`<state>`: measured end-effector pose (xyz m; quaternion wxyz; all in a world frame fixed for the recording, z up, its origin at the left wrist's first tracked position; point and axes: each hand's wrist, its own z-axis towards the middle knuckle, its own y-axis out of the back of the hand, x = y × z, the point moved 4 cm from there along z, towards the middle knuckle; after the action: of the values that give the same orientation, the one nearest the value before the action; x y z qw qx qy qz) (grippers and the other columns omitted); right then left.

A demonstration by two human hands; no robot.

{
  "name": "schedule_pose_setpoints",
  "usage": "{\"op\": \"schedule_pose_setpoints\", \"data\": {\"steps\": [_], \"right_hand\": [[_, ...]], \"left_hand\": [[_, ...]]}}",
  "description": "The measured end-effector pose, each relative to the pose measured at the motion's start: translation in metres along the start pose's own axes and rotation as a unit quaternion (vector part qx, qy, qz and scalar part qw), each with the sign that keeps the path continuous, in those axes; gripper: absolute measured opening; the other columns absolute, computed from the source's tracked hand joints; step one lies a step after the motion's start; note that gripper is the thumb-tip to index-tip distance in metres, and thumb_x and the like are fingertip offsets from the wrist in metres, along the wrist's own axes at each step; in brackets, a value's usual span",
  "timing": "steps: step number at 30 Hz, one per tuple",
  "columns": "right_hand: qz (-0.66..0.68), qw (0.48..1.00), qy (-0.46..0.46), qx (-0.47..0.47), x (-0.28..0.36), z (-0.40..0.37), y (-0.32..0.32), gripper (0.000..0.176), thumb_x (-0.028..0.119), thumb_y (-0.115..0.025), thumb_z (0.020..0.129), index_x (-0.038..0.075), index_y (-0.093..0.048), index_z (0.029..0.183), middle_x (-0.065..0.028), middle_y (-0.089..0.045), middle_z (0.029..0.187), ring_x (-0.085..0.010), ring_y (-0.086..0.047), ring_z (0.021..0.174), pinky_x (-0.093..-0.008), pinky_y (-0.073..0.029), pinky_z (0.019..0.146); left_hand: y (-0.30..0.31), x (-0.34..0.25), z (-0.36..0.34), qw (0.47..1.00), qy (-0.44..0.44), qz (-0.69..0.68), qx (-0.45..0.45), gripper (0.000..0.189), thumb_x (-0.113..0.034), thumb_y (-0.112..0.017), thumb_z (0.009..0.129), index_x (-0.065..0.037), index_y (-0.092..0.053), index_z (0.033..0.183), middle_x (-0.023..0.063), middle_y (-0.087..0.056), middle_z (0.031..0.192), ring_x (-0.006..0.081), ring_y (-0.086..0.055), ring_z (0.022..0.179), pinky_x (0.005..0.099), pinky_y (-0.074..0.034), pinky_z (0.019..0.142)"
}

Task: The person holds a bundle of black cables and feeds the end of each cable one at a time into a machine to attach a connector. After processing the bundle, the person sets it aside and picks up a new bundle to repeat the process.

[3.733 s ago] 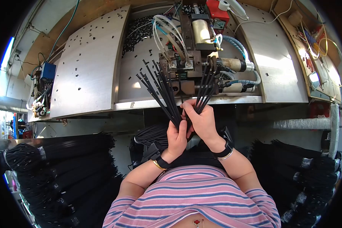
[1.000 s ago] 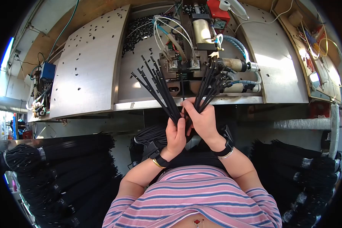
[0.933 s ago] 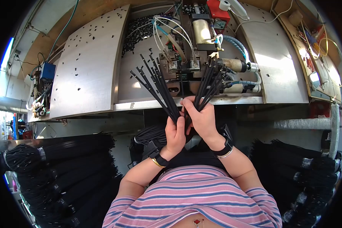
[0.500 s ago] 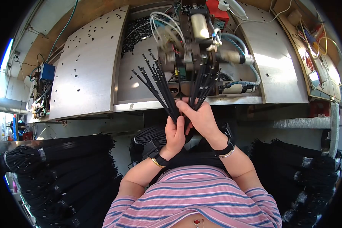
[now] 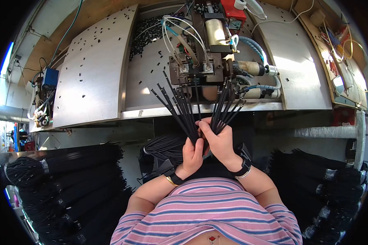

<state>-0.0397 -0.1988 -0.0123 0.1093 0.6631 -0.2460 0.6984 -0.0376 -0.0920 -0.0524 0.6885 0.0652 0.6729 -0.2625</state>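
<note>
Thin black rods with light bands near their tips fan out from both hands. My left hand (image 5: 193,156) is closed around the lower part of the left bundle of black rods (image 5: 179,107). Fingers of my right hand (image 5: 219,141) wrap round the right bundle of black rods (image 5: 225,104), its thumb and index finger pinched at a single rod (image 5: 197,98) that stands between the bundles. Just beyond the tips is a machine (image 5: 196,67) with two clamp-like blocks, white tubes and a cylinder. The rods' lower ends are hidden by the hands.
Small black pieces lie scattered on the left metal panel (image 5: 92,65) and heap behind the machine. A metal table edge (image 5: 163,112) runs in front. Bundles of black strands hang at the left (image 5: 69,192) and right (image 5: 310,196). A blue box (image 5: 50,77) stands far left.
Both hands have moved back toward the body with the rods, whose tips are now nearer, in front of the machine. The machine's blurred parts now appear sharp.
</note>
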Motion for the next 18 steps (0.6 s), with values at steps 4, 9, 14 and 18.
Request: {"op": "schedule_pose_setpoints", "data": {"steps": [4,9,14,18], "right_hand": [[0.044,0.993,-0.107,0.023,0.0053,0.0019,-0.0008,0.018,0.017,-0.058,0.088,0.001,-0.066,0.088,-0.0012,-0.059,0.065,-0.0057,-0.053,0.048,-0.0194,-0.037,0.033],[0.045,0.991,-0.123,0.033,0.0067,0.0056,0.0015,0.018,0.018,-0.058,0.087,0.001,-0.066,0.087,-0.0014,-0.059,0.066,-0.0061,-0.053,0.048,-0.0195,-0.037,0.032],[0.043,0.989,-0.135,0.031,0.0079,0.0063,0.0029,0.019,0.019,-0.059,0.087,0.002,-0.066,0.088,-0.0014,-0.059,0.065,-0.0065,-0.053,0.048,-0.0197,-0.038,0.032],[0.042,0.985,-0.162,0.044,0.0126,0.0079,0.0042,0.019,0.020,-0.060,0.087,0.002,-0.066,0.089,-0.0016,-0.059,0.066,-0.0066,-0.054,0.048,-0.0196,-0.039,0.033]], "left_hand": [[0.0032,0.0042,0.0012,1.000,0.003,0.003,-0.004,0.027,-0.015,-0.038,0.098,0.001,-0.044,0.119,0.0018,-0.056,0.088,0.0033,-0.047,0.062,0.0166,-0.037,0.050],[0.0007,0.0049,0.0047,1.000,0.010,0.014,0.003,0.025,-0.014,-0.034,0.098,-0.002,-0.042,0.119,0.0020,-0.053,0.081,0.0054,-0.046,0.057,0.0176,-0.037,0.050],[0.0015,0.0078,0.0053,0.999,0.009,0.045,0.002,0.025,-0.014,-0.033,0.099,-0.002,-0.042,0.118,0.0019,-0.053,0.080,0.0057,-0.046,0.055,0.0176,-0.037,0.050],[-0.0012,0.0078,0.0070,0.999,0.015,0.036,0.002,0.024,-0.014,-0.033,0.099,-0.002,-0.042,0.118,0.0018,-0.053,0.080,0.0055,-0.046,0.056,0.0172,-0.037,0.050]]}}
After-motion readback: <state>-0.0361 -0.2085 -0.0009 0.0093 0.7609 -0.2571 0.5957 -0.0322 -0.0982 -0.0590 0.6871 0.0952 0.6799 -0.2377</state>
